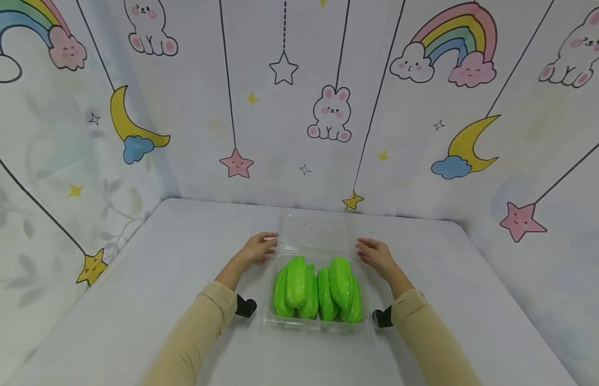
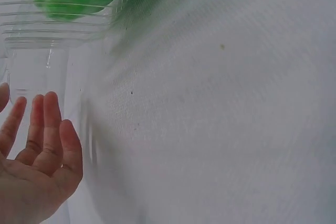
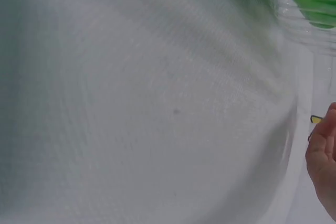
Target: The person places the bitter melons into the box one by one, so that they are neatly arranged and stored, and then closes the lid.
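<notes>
A clear plastic clamshell box [image 1: 315, 323] sits on the table with its lid [image 1: 317, 233] folded back. Inside are several shiny green, elongated fruits or vegetables [image 1: 296, 281], heaped in two groups side by side. My left hand [image 1: 256, 249] is by the left edge of the lid, near the hinge. In the left wrist view its fingers [image 2: 51, 124] are spread and mostly straight, with nothing between them. Opposite it, my right hand [image 1: 378, 256] has its fingertips right at the lid's right edge, fingers loosely bent. The right wrist view shows only part of this hand.
A white cloth covers the table [image 1: 207, 225]. Behind and at both sides hang white curtains [image 1: 193, 107] printed with rabbits, stars and rainbows. A black band [image 1: 246, 306] shows at the left sleeve cuff, another [image 1: 383, 317] at the right one.
</notes>
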{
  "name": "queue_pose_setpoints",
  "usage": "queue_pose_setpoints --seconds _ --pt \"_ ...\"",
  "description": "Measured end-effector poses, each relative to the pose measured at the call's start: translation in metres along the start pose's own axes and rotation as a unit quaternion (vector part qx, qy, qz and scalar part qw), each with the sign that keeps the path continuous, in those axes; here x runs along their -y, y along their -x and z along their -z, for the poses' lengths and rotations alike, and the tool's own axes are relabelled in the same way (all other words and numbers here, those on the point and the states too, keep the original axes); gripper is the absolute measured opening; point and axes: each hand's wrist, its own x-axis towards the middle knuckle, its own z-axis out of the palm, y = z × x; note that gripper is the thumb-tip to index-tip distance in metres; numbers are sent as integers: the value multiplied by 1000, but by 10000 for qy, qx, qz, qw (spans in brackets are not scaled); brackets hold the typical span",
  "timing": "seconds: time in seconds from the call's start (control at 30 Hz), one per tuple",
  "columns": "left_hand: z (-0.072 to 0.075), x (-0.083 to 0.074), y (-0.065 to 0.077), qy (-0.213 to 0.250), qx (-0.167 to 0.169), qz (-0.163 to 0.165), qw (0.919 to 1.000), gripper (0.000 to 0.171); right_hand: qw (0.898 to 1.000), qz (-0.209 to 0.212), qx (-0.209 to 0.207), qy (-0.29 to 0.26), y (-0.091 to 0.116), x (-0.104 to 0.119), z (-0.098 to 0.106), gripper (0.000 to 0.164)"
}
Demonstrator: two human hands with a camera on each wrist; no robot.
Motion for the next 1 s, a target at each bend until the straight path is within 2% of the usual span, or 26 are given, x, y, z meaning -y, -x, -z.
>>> queue_pose_setpoints --seconds 0.17,0.33,0.43,0.53,0.67,0.8,0.9,1.0 --pt "3 2 -1 138 -10 -566 9983 38 9989 423 -173 -78 4 3 1 43" --pt "6 -4 3 -58 -71 -1088 9940 31 9969 734 -197 -178 12 7 4 41" --pt "7 -5 6 -361 -209 -1527 9874 26 9954 929 -235 35 16 8 7 39" --pt "9 -3 10 -719 -380 -2025 9759 20 9909 1258 -267 409 21 8 9 37" --pt "10 0 16 -1044 -575 -2532 9600 15 9787 1828 -281 896 29 9 13 32" --pt "9 1 21 -1281 -775 -2862 9464 10 9589 2376 -314 1519 38 8 17 24" --pt "8 1 25 -1584 -891 -3060 9345 7 9432 2641 -429 1967 45 6 20 20" --pt "7 3 29 -1884 -952 -3166 9248 7 9328 2754 -462 2276 52 6 22 20"
